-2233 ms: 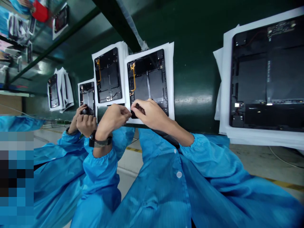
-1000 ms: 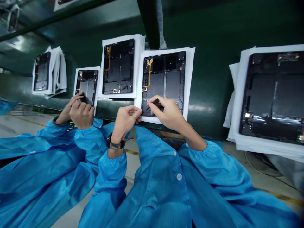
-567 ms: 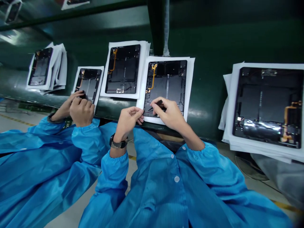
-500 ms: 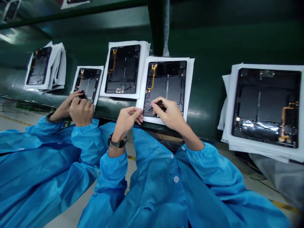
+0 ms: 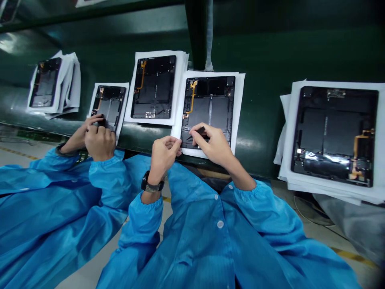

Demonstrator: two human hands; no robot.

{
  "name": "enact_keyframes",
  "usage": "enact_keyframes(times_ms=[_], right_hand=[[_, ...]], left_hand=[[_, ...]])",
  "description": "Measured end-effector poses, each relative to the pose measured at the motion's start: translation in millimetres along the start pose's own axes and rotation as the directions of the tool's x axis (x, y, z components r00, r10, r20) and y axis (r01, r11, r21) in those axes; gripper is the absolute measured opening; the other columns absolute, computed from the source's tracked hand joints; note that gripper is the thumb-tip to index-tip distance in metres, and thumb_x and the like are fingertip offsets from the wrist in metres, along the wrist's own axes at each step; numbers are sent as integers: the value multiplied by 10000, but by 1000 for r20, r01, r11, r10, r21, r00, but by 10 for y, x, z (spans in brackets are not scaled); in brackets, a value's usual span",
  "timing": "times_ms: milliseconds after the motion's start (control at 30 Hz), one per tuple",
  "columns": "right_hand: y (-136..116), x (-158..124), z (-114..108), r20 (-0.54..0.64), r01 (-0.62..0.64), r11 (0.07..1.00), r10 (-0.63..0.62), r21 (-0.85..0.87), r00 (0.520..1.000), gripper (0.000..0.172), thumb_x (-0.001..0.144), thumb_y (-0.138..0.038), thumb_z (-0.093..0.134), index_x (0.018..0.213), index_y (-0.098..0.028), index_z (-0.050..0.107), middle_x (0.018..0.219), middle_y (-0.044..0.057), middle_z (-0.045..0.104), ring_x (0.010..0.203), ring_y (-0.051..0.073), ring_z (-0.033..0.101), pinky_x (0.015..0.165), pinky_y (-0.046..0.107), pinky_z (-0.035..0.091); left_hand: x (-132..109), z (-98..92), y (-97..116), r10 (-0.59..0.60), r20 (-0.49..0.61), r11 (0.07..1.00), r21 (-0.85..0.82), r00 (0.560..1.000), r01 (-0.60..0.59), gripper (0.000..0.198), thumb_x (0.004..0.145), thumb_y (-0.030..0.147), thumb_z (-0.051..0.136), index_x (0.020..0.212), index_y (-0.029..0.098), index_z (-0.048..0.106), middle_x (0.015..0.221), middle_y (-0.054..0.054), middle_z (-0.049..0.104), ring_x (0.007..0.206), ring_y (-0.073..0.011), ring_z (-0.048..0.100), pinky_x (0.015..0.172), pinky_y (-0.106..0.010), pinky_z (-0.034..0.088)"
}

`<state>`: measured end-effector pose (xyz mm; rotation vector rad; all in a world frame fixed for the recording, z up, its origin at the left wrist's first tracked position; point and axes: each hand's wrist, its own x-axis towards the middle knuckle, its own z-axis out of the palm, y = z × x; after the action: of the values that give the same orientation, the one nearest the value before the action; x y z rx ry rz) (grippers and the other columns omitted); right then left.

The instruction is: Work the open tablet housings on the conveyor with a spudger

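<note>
An opened tablet [image 5: 221,108], its dark inner parts and an orange flex cable [image 5: 192,97] showing, lies on white sheets [image 5: 239,94] in front of me. My right hand [image 5: 213,143] is closed on dark tweezers [image 5: 200,131] over its lower part, the thin tip pointing down and left. At the tablet's lower left corner is my left hand [image 5: 165,155], thumb and fingers pressed together. What those fingers pinch, if anything, is too small to make out. A watch [image 5: 152,182] is on my left wrist.
Further opened tablets on white sheets lie left [image 5: 154,86], far left [image 5: 46,82] and right [image 5: 335,136] on the green bench [image 5: 258,120]. A co-worker's hands [image 5: 100,142] are over a smaller-looking tablet [image 5: 111,102] at left. A dark post [image 5: 197,36] rises behind my tablet.
My left hand has turned slightly, its wrist shifting right, and its thumb and fingers have drawn closer together at the corner. My right hand and the tweezers hardly differ. The view has shifted slightly.
</note>
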<state>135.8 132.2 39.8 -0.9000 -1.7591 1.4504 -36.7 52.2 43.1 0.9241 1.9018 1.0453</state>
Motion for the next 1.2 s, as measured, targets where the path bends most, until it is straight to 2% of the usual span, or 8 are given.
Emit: enact_keyframes(times_ms=[200, 300, 400, 433, 500, 633, 967, 1200], right_hand=[[-6, 9, 13, -7, 14, 1000, -14, -5, 1000, 139, 1029, -312, 611, 961, -211, 677, 722, -14, 723, 700, 169, 699, 741, 312, 502], [-20, 8, 21, -37, 8, 999, -6, 45, 999, 144, 1027, -318, 621, 966, -201, 680, 726, -11, 719, 699, 165, 700, 740, 309, 514], [-50, 8, 23, -46, -5, 996, 9, 87, 999, 151, 1022, -327, 635, 966, -195, 681, 724, -8, 714, 696, 161, 699, 734, 305, 525], [-64, 11, 23, -37, -9, 996, 13, 87, 999, 152, 1022, -329, 638, 963, -195, 680, 731, -6, 717, 699, 160, 701, 736, 305, 530], [-97, 24, 23, -6, -17, 997, 18, 76, 1000, 150, 1023, -329, 639, 961, -198, 681, 764, 2, 735, 715, 161, 715, 755, 310, 545], [-155, 84, 20, 58, -12, 1000, 13, -10, 998, 136, 1025, -314, 637, 955, -207, 683, 800, 8, 766, 771, 181, 760, 847, 339, 562], [-164, 185, 46, 124, -12, 975, 40, -223, 992, 134, 1015, -269, 618, 908, -207, 669, 756, 7, 737, 697, 182, 713, 779, 332, 506], [-142, 195, 71, 115, -10, 977, 35, -213, 993, 134, 1021, -258, 578, 932, -201, 660, 727, -5, 721, 658, 174, 680, 801, 344, 475]], left_hand=[[-10, 13, -42, 40, -35, 999, 35, 999, -38, 214, 873, 360, 727, 778, 173, 685, 626, -26, 711, 559, -168, 693, 567, -255, 553], [-166, 76, -101, 139, -138, 987, 106, 981, -125, 217, 940, 380, 707, 880, 172, 728, 737, -39, 734, 676, -178, 714, 659, -281, 577], [-429, 222, -200, 438, -250, 868, 366, 863, -335, 273, 1039, 379, 618, 1165, 187, 765, 1148, -123, 745, 1080, -235, 722, 932, -372, 598], [-513, 280, -236, 518, -230, 806, 454, 824, -380, 310, 1054, 371, 602, 1265, 199, 750, 1309, -155, 691, 1241, -269, 665, 1039, -427, 566], [-635, 389, -301, 585, -170, 712, 576, 793, -402, 380, 1059, 361, 602, 1401, 228, 702, 1546, -193, 531, 1452, -338, 504, 1173, -537, 468], [-684, 504, -373, 564, -132, 691, 616, 815, -379, 442, 1058, 347, 597, 1485, 251, 658, 1677, -201, 376, 1537, -395, 366, 1239, -604, 373], [-648, 468, -375, 551, -74, 699, 585, 831, -412, 454, 1071, 323, 562, 1510, 240, 637, 1689, -203, 353, 1548, -400, 333, 1240, -605, 381], [-634, 455, -410, 553, -70, 709, 562, 830, -425, 463, 1072, 319, 558, 1529, 271, 616, 1694, -175, 356, 1551, -382, 338, 1246, -601, 379]])
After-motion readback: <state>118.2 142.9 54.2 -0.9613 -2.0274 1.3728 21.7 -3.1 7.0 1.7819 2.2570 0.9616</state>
